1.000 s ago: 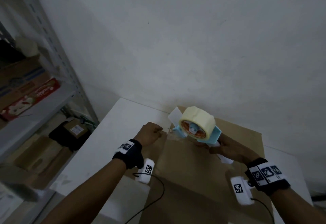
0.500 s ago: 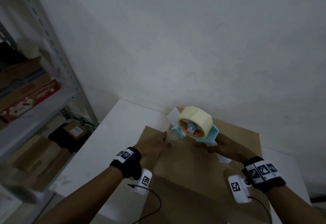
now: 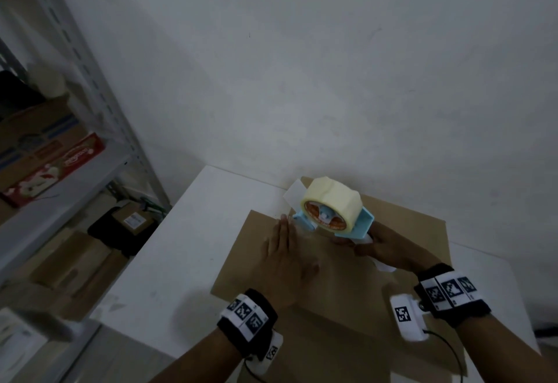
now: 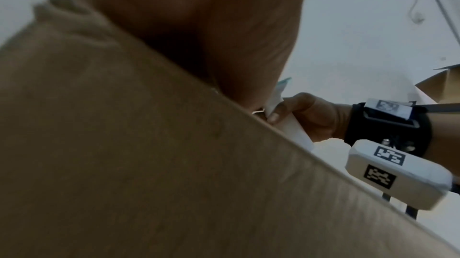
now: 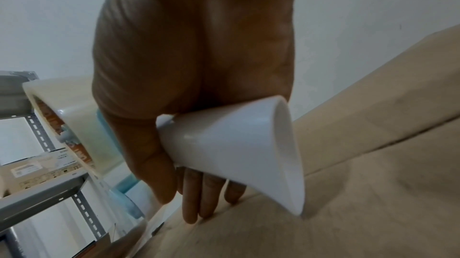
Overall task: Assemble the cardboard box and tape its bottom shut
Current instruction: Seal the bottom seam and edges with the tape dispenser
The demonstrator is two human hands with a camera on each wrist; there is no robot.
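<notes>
The cardboard box (image 3: 347,268) sits on the white bench (image 3: 169,250) with flaps folded down, the left hand (image 3: 287,259) spread flat on them, the right hand (image 3: 389,251) gripping the tape gun (image 3: 332,210) at the far edge, so taping looks barely begun.

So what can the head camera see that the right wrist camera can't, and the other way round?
Only the head view shows the left hand lying flat on the cardboard box, the white table, and both wristbands.

Only the right wrist view shows the dispenser's white handle from below, with the fingertips touching the cardboard.

Both show the right hand gripping the tape dispenser with its pale tape roll, the box under it, and the metal shelving off to the left.
</notes>
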